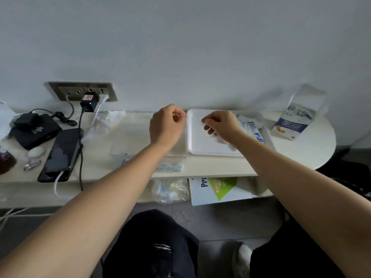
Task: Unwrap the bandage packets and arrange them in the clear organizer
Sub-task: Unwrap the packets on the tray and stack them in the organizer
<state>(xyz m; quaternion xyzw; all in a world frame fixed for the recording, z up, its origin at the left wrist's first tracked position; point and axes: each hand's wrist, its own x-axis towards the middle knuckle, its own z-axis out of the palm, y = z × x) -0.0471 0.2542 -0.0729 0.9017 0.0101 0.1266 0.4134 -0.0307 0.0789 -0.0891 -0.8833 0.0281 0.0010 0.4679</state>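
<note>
Both forearms reach over a pale shelf [128,135] set against a white wall. The left hand [167,125] has its thumb and forefinger pinched together at the far left corner of a white tray [202,145] — what lies between them is too small to tell. The right hand [222,125] hovers over the tray with curled fingers, and a scrap of white wrapping [225,141] shows under its palm (held or not, unclear). Blue-printed bandage packets [252,127] lie heaped just beside it, a blue-and-white box [291,123] further right. At the left lie a dark phone [62,153] and a plugged-in black charger [88,104].
</note>
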